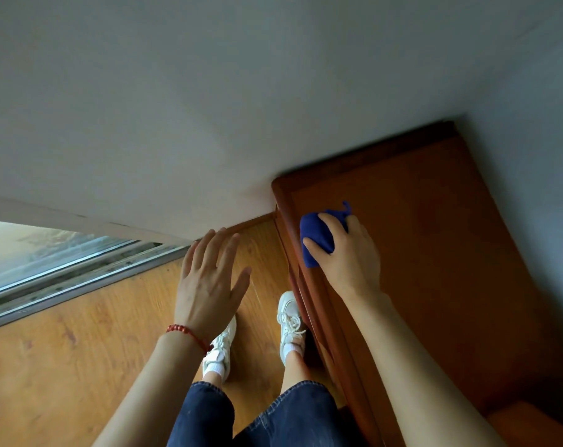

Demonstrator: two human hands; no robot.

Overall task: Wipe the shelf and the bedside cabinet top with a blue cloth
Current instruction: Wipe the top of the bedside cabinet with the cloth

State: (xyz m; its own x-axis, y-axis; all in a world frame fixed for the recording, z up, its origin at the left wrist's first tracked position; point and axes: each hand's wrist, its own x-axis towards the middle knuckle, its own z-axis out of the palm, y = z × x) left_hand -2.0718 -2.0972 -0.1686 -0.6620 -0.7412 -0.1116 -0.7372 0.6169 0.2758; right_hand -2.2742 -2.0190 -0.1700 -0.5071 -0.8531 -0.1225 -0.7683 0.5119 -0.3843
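One wiping step looks to be in hand: the bedside cabinet part, judging by where the cloth sits. Right hand [346, 253] presses a bunched dark-blue cloth [317, 238] flat onto the glossy reddish-brown wooden cabinet top [434, 237], near its front-left corner, just inside the raised darker rim. Fingers curl over the cloth, thumb clamped along its near side, so it's held & pushed down at once; a small tail of fabric sticks up at the far end.

Left hand [209, 279] hangs free over the light wood-grain floor [80, 350], fingers spread wide, holding nothing, touching nothing as far as can be seen. Red bead bracelet [189, 335] on that wrist.

Next move, prob.: sweep the cloth away from the corner across the rest of the top toward the grey wall [209, 108], keeping the palm flat so the wad doesn't roll. Most of the surface lies beyond the hand, so much is likely left to cover. No shelf in view; can't say whether it's done.

Cloth itself: soft, crumpled into a fist-sized wad, deep blue, no visible dirt.
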